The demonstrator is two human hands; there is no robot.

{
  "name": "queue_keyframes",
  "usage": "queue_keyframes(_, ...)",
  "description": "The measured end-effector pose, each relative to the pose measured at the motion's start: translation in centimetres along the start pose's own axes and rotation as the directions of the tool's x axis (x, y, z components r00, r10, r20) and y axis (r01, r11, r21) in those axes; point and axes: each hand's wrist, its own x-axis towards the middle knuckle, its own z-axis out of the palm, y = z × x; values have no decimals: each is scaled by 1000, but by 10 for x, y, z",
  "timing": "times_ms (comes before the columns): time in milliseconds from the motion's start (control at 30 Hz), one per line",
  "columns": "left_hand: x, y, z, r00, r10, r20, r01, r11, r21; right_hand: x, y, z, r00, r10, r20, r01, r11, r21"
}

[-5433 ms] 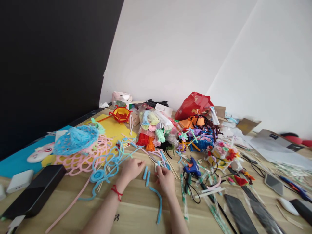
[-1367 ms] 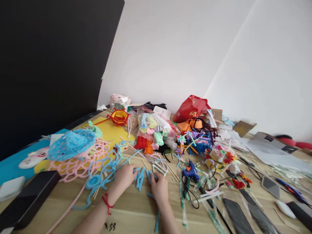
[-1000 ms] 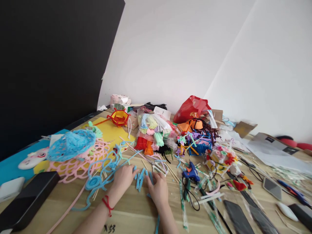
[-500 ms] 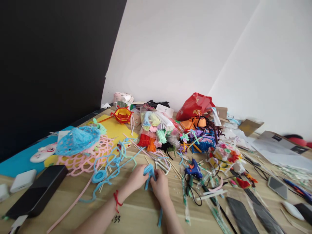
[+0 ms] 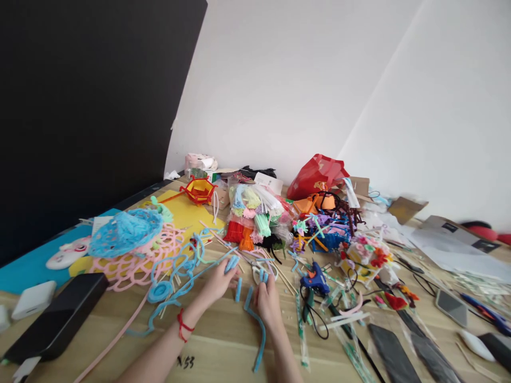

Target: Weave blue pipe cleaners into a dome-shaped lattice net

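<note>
My left hand (image 5: 216, 281), with a red string at the wrist, rests on the wooden table (image 5: 223, 351) and pinches short light-blue pipe-cleaner pieces (image 5: 231, 263) at its fingertips. My right hand (image 5: 267, 298) lies just right of it, fingers curled on another short blue piece (image 5: 262, 276). One short blue piece (image 5: 238, 290) lies loose between the hands. A long curved blue pipe cleaner (image 5: 259, 335) runs from under my right hand toward the near edge.
Looped blue and pink pipe-cleaner work (image 5: 159, 266) lies to the left, next to a black box (image 5: 59, 319). Bagged coloured pipe cleaners (image 5: 255, 218) sit behind the hands. A blue glue gun (image 5: 315, 276) and its cord lie at the right, beside several clear packets and a phone (image 5: 449, 302).
Half a second ago both hands held one blue bunch together. They have drawn apart, each with short pieces, and one piece now lies on the table between them.
</note>
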Motion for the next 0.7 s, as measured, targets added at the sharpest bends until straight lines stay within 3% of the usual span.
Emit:
queue_keyframes(133,0,3,-2,998,-55,-41,57,997,57,-5,-8,-3,1000,-20,5,20,958,-288)
queue_keyframes(200,-3,4,-3,999,-14,-43,23,979,203,-7,-10,-4,999,-27,39,42,885,-464)
queue_keyframes(267,-8,7,-2,998,64,-13,-51,891,452,-9,-9,-4,996,-49,68,79,818,-569)
queue_keyframes(367,-17,10,2,993,95,71,-116,640,760,-9,-3,-1,989,-98,110,142,831,-538)
queue_keyframes(467,-23,8,9,994,59,93,-110,517,849,-6,1,2,988,-112,106,149,872,-466)
queue_keyframes(700,-17,-3,14,985,85,151,-171,616,769,-4,0,11,981,-79,175,120,965,-235)
